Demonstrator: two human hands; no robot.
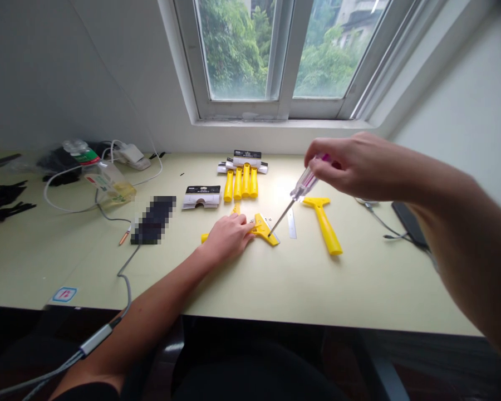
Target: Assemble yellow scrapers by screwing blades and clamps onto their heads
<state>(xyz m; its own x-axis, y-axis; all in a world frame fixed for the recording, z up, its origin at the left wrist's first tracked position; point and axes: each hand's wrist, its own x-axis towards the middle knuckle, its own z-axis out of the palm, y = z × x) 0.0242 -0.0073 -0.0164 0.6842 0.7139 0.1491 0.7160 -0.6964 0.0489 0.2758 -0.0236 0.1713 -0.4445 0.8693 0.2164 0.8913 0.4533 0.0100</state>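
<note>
My left hand (229, 236) is closed on a yellow scraper (264, 229), pressing it down on the table with its blade end to the right. In my right hand (348, 164) is a screwdriver (304, 185) with a clear and purple handle. It slants down to the left, its tip at the scraper head. A loose metal blade (291, 224) lies just right of the head, and small screws appear beside it. Farther right lies a second yellow scraper handle (326, 225). Much of the held scraper's handle is hidden under my left hand.
Several yellow scrapers (246, 181) with black-and-white cards lie toward the window. A card sleeve (201, 197) and a blurred-out dark device (153, 220) are on the left, with a bottle (111, 181) and cables beyond. A phone (409, 223) lies at right, partly behind my arm.
</note>
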